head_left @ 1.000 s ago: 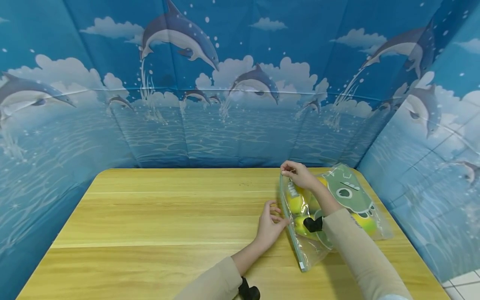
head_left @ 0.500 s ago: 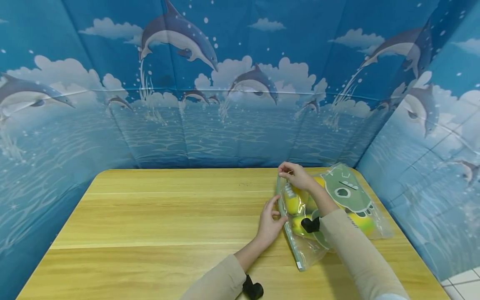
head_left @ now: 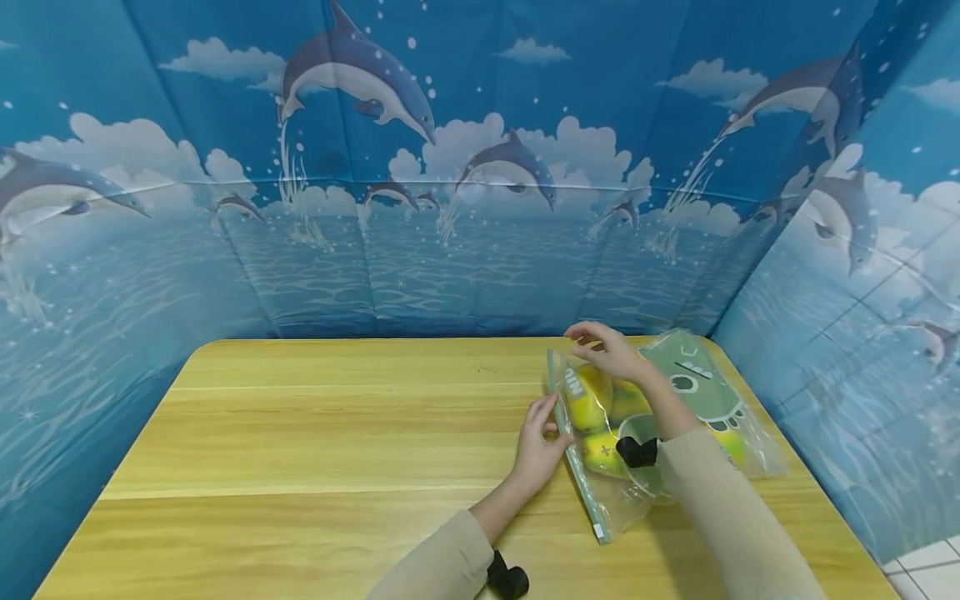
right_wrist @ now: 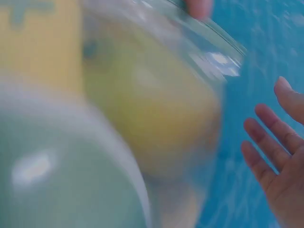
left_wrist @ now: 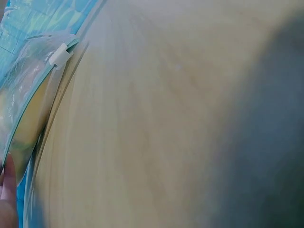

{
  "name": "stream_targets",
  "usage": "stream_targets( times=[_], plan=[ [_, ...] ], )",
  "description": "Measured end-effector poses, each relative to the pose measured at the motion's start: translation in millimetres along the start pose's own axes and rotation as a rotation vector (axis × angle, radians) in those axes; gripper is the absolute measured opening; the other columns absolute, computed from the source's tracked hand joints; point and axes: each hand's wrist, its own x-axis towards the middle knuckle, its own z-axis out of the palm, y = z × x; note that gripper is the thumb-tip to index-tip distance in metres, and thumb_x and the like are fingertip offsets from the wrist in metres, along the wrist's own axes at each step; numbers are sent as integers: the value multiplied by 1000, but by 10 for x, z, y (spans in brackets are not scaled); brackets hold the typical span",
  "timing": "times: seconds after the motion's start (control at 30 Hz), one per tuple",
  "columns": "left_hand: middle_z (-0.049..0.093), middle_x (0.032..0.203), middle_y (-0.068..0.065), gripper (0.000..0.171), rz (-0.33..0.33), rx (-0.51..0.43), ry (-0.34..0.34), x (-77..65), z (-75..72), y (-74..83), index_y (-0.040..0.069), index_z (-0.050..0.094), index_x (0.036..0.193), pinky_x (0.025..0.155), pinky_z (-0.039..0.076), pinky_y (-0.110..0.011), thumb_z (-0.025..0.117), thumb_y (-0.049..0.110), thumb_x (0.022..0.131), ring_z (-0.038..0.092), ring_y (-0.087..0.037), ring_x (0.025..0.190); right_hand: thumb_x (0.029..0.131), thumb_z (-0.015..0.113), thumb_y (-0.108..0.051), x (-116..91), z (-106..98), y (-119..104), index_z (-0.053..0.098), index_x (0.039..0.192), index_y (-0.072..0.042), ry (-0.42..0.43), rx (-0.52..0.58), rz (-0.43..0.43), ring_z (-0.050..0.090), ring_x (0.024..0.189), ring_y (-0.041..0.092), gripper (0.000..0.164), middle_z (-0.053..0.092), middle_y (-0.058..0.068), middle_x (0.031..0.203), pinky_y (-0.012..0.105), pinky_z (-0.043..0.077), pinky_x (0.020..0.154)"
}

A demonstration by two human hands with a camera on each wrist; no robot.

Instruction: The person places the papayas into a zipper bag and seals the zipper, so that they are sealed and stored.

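Note:
A clear zip bag (head_left: pixel 600 512) with green cartoon print lies at the table's right side. Inside it show several yellow-green fruits (head_left: pixel 587 400) that look like mangoes. Its green zip edge faces left, with a white slider (left_wrist: pixel 60 56) at the near end. My left hand (head_left: pixel 538 450) pinches that edge about midway, thumb on top; one of its fingers (left_wrist: pixel 8 183) shows against the bag in the left wrist view. Over the far end of the bag is my right hand (head_left: pixel 611 354). Its fingers (right_wrist: pixel 268 142) are spread and hold nothing, apart from the zip edge.
The wooden table (head_left: pixel 300 450) stretches out to the left of the bag. A blue dolphin-print curtain (head_left: pixel 480 250) stands along the table's back edge and right side. Black wrist cameras (head_left: pixel 508 579) sit on both sleeves.
My right hand has let go of the far end of the zip edge and moved slightly right. The left hand has closed on the edge, which has shifted a little left.

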Motion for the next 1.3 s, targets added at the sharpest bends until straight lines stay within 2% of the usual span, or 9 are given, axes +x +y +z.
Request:
stream_targets(
  times=[0.13,0.33,0.53,0.7,0.8,0.9,1.07,1.3],
  plan=[
    [38,135,-13,69,-28,-8,9,-6,-11,0,1,39,136,67,52,-16,63,-15,73,55,-20,89,95,50,-16,-201,-233,59,43,128,2,71,19,45,41,115,41,39,45,24,126,55,38,92],
    [37,135,-12,69,-50,11,13,-14,-30,-4,2,39,137,71,51,-15,62,-14,74,54,-15,89,95,49,-18,-612,-511,302,37,132,6,212,-15,104,31,118,46,45,33,29,132,62,31,90],
    [37,135,-10,68,-60,24,5,-16,-30,-27,4,38,137,70,51,-15,63,-13,75,53,-14,89,95,50,-24,-1020,-670,534,31,138,2,274,-18,204,16,123,53,54,19,33,139,71,20,90],
    [35,137,-8,65,-89,30,-13,-16,-36,-23,6,37,138,73,50,-14,62,-9,79,53,-13,90,94,50,-30,-1263,-699,816,29,143,-7,293,36,254,4,131,49,58,12,27,145,73,9,95],
    [34,138,-9,65,-91,32,-17,-17,-39,-24,5,36,138,74,50,-15,62,-8,80,53,-13,91,93,51,-34,-1363,-688,918,25,145,-12,278,45,308,3,132,47,61,7,25,147,72,11,95],
    [34,138,-9,65,-91,28,-14,-16,-36,-32,5,37,138,75,50,-15,62,-8,80,53,-13,91,94,50,-34,-1447,-672,933,20,146,-13,246,56,342,2,129,54,64,0,28,147,74,14,91],
    [36,137,-10,64,-79,27,-7,-15,-25,-42,4,39,136,74,50,-15,63,-8,78,54,-14,90,94,49,-35,-1542,-626,950,13,148,-20,232,98,415,3,125,60,66,-8,27,148,75,17,88],
    [36,136,-16,62,-45,29,5,-22,-28,-22,-1,40,134,74,51,-19,64,-8,78,56,-24,89,94,47,-36,-1577,-575,1015,9,148,-17,244,122,441,-4,126,59,68,-12,26,148,75,16,90]
  ],
)
